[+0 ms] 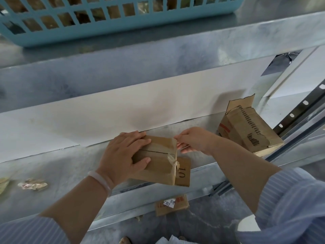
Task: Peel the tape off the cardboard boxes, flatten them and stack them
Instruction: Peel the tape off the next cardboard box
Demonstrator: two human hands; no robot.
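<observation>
The cardboard box point(158, 155) you are working on lies on the metal shelf point(70, 166) straight ahead of you, near its front edge, with its top flaps closed along a seam. A twisted strip of clear tape point(173, 160) hangs loose at its right end. Your left hand point(121, 154) lies spread on top of the box, fingers fairly straight and pressing down, gripping nothing. Your right hand point(193, 140) pinches the far right corner of the box between thumb and fingertips; you cannot tell whether tape is caught in that pinch.

On your left wrist is a pale bracelet point(100, 180). To the right on the same shelf, apart from your box, a second box point(246, 127) lies tilted with one flap up. A crumpled wad point(32, 184) sits far left on the shelf. Below, on the floor, lies a flat piece of cardboard point(171, 205) with a white label. A blue basket point(105, 20) stands on the shelf above.
</observation>
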